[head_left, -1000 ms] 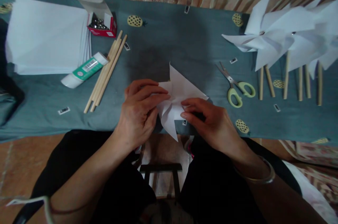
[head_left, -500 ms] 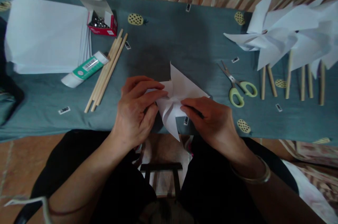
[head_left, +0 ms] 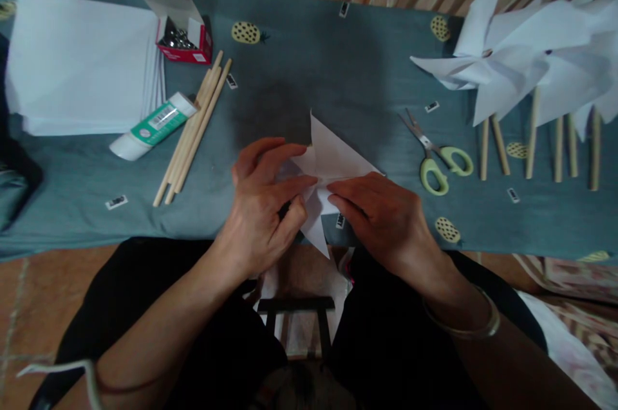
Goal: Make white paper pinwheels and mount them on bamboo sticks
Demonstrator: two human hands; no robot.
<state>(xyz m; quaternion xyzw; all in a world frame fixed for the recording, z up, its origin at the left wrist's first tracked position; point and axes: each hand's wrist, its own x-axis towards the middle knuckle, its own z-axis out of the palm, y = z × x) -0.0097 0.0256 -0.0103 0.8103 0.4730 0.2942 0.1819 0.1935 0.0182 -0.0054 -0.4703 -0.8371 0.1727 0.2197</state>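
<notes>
A white paper pinwheel (head_left: 333,143) lies at the near edge of the cloth-covered table, its points folded in toward the centre. My left hand (head_left: 263,207) reaches over its left side, with the index fingertip pressing at the centre and the thumb bent beside it. From the right, my right hand (head_left: 381,214) pinches the paper near the centre between thumb and index finger. The fingertips of both hands nearly meet there. The left part of the pinwheel is hidden under my left hand.
At left are a paper stack (head_left: 82,62), a red box (head_left: 186,40) of small metal pieces, a green-and-white tube (head_left: 154,127) and several wooden sticks (head_left: 197,133). Scissors (head_left: 432,152) with green handles lie at right. Finished pinwheels (head_left: 516,43) on sticks overlap at far right.
My left hand has slid right, its index finger and thumb now at the pinwheel's centre. My right fingertips have edged slightly left, still pinching the paper.
</notes>
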